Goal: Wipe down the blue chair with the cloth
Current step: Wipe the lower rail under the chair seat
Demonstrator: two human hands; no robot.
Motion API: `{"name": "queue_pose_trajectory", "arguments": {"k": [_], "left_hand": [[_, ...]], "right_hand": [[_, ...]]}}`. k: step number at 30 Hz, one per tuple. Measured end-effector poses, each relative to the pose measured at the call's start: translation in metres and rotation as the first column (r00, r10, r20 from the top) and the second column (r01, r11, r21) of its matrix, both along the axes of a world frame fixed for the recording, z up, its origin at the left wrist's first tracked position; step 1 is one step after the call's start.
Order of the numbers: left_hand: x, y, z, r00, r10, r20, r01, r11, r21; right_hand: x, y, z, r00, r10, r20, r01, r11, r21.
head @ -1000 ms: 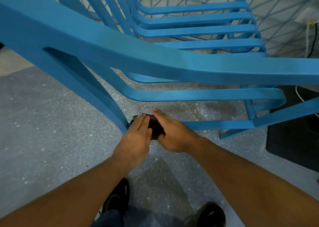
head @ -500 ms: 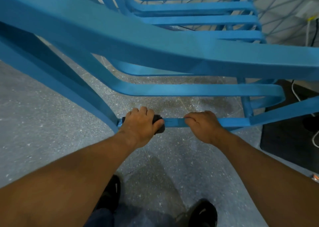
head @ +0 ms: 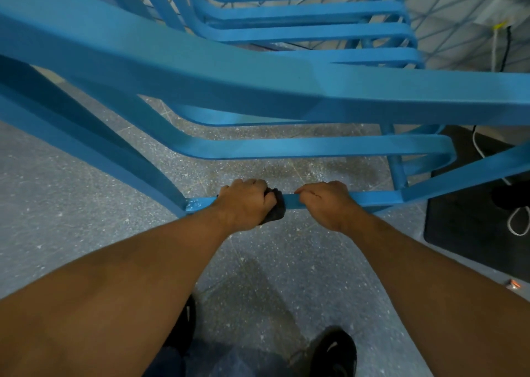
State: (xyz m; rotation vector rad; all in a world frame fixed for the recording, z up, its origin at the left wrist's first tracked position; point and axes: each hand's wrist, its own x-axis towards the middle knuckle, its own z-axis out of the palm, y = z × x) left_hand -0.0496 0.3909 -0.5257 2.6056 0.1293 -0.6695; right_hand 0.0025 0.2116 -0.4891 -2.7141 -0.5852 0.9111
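Note:
The blue chair [head: 258,84] fills the upper view, its slatted seat and back seen from behind and above. A low crossbar [head: 372,197] joins its legs near the floor. My left hand [head: 246,204] grips a dark cloth [head: 276,211] wrapped on that crossbar, most of the cloth hidden under my fingers. Just to the right, my right hand [head: 327,204] curls round the same bar, almost touching the cloth.
Speckled grey floor [head: 71,204] lies below. A black mat [head: 470,221] with white cable loops [head: 516,221] sits at the right. Cables [head: 499,49] hang on the back wall. My black shoes [head: 335,351] stand at the bottom edge.
My left hand slid the cloth rightward along the crossbar, away from the leg joint. My right hand let go of the cloth, moved right and took hold of the bar.

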Motion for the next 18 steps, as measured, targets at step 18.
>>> {"name": "queue_pose_trajectory", "arguments": {"k": [18], "left_hand": [[0.007, -0.01, 0.016, 0.999, 0.028, -0.041, -0.03, 0.998, -0.06]], "right_hand": [[0.002, -0.003, -0.023, 0.997, 0.032, 0.063, -0.035, 0.998, 0.046]]}}
